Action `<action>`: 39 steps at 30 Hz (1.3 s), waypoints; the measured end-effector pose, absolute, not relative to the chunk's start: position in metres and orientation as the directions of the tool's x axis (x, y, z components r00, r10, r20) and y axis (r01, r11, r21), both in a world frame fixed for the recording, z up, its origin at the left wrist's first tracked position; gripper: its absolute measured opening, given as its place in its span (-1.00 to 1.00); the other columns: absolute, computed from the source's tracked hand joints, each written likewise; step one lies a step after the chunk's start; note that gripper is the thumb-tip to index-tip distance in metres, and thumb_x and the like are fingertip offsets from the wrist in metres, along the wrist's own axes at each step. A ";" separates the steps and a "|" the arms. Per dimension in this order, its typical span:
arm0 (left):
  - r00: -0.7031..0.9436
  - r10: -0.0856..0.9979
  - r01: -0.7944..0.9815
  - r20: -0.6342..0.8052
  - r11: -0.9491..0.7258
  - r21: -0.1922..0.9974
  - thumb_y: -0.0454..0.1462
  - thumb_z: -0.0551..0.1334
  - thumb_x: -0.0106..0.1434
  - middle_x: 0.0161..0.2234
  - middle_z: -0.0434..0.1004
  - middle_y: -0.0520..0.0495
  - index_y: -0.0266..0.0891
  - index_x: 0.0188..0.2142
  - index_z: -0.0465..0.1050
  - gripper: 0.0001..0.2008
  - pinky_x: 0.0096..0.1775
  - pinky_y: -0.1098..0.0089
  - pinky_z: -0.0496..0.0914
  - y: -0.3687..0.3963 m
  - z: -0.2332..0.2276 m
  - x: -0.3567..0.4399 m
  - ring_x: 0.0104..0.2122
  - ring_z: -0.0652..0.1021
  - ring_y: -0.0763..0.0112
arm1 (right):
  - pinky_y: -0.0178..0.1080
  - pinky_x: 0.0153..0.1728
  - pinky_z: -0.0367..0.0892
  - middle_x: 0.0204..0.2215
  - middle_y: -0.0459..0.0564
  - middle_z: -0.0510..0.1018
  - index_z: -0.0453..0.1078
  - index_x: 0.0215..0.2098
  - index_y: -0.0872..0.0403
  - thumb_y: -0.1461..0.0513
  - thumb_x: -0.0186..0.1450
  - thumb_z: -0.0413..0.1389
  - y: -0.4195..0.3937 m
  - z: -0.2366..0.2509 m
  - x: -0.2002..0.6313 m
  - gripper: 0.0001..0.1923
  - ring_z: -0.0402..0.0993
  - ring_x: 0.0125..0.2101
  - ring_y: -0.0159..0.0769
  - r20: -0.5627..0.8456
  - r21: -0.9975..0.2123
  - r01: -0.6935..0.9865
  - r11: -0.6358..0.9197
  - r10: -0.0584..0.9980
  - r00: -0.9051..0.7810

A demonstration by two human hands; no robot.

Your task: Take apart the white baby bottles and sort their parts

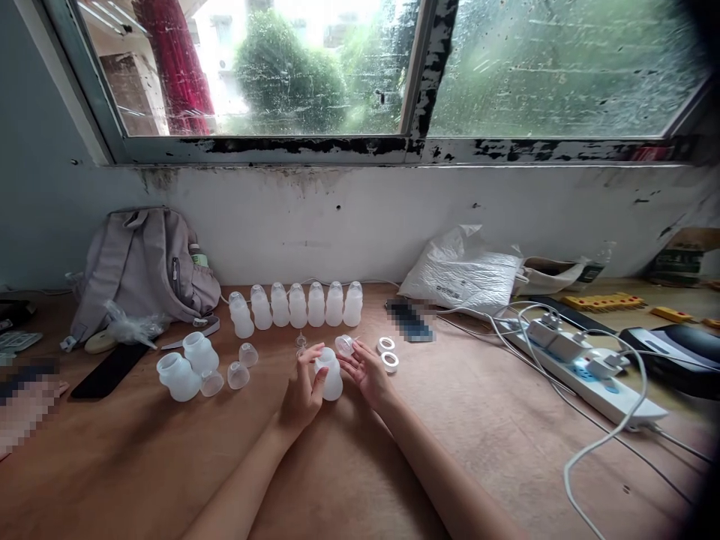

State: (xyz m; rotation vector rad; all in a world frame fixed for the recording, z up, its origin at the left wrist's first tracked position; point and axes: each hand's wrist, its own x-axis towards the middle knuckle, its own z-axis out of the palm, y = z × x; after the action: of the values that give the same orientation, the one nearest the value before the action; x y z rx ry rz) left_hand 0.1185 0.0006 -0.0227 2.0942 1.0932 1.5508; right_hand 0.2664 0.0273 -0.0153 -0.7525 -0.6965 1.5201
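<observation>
My left hand [301,394] is closed round a translucent white baby bottle [332,384], which stands upright with its mouth uncovered. In my right hand [370,375], between thumb and fingers, is a small ring-shaped clear-and-white bottle part [344,345]; its exact kind is hard to make out. Just right of that hand lie two white collar rings [388,362]. Behind my left fingers sit clear teats [301,343], partly hidden. Further left are several clear dome caps [238,375] and two open bottles [178,376].
A row of several capped bottles [298,306] stands near the wall. A grey backpack [143,262] and a black phone-like slab [109,371] are left, beside another person's blurred hand [28,409]. On the right are a silvery bag [464,270], a power strip [596,382] and loose cables.
</observation>
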 end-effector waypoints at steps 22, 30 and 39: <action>0.207 0.976 -0.201 -0.071 0.114 0.973 0.19 -0.04 0.04 -0.63 0.41 -0.02 -0.34 -0.28 0.36 -0.36 -0.63 0.46 0.28 0.007 -0.019 0.129 -0.69 0.41 0.45 | -0.26 -0.29 0.27 -0.20 0.00 0.47 0.39 -0.19 0.03 0.15 0.07 0.17 0.013 0.002 0.261 -0.68 0.37 -0.24 -0.25 0.099 -0.914 -0.404 0.021 0.980 -0.172; 0.307 0.934 -0.196 -0.183 0.250 0.948 0.22 -0.08 0.03 -0.64 0.42 -0.07 -0.38 -0.31 0.39 -0.30 -0.65 0.47 0.25 0.009 -0.019 0.124 -0.70 0.43 0.43 | -0.22 -0.21 0.24 -0.21 0.01 0.48 0.37 -0.11 0.02 0.14 0.08 0.17 0.014 0.006 0.269 -0.61 0.35 -0.19 -0.23 0.130 -0.936 -0.350 0.031 0.956 -0.265; 0.668 0.666 -0.314 -0.332 0.657 0.685 0.22 -0.13 0.06 -0.62 0.35 0.01 -0.34 -0.32 0.33 -0.33 -0.58 0.44 0.27 0.005 -0.013 0.118 -0.68 0.40 0.48 | -0.28 -0.39 0.25 -0.19 0.05 0.47 0.37 -0.13 0.04 0.13 0.04 0.18 0.013 0.010 0.271 -0.59 0.36 -0.36 -0.30 0.103 -0.919 -0.392 -0.052 0.925 -0.365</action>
State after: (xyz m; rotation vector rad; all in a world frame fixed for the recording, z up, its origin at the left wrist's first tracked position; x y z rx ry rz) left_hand 0.1177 0.0049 -0.0132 0.6316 0.6125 0.5961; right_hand 0.2711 0.0126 0.0098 -0.6711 -1.1715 1.6278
